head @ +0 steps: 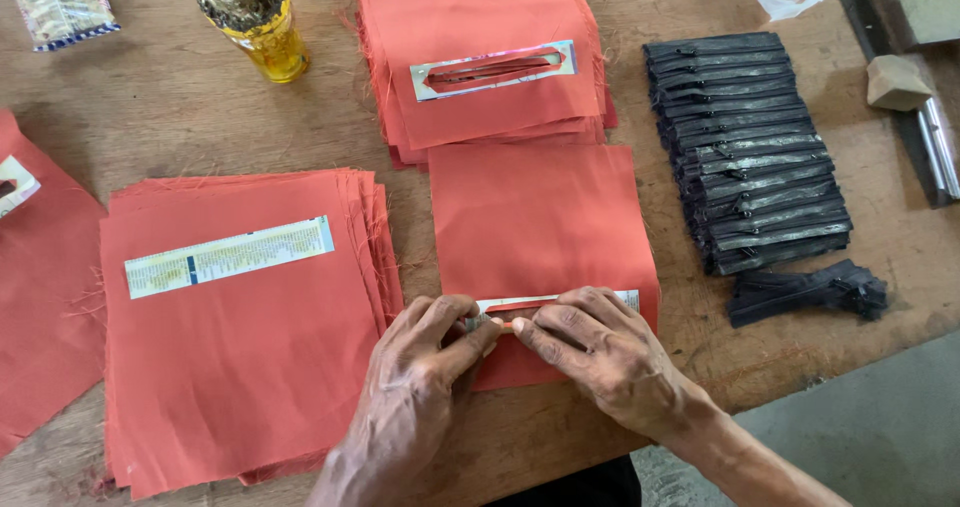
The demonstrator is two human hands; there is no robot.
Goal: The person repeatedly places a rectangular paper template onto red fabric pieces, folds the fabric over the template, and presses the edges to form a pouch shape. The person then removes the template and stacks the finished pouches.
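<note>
Step in hand, looks like: working paper strip (560, 301) at slit in single orange fabric square (540, 222), near worktop (180, 117) front edge. Left hand (425, 367) pinches strip's left end, thumb and forefinger closed on it. Right hand (600, 352) presses fingertips flat on strip and cloth, not clenched.

Around: stack of orange squares (240, 367) at left, slit stack (480, 17) behind, black zippers (755, 147) at right.

Next move probably needs: cloth pinned flat, strip kept straight along slit, small fingertip moves only.
</note>
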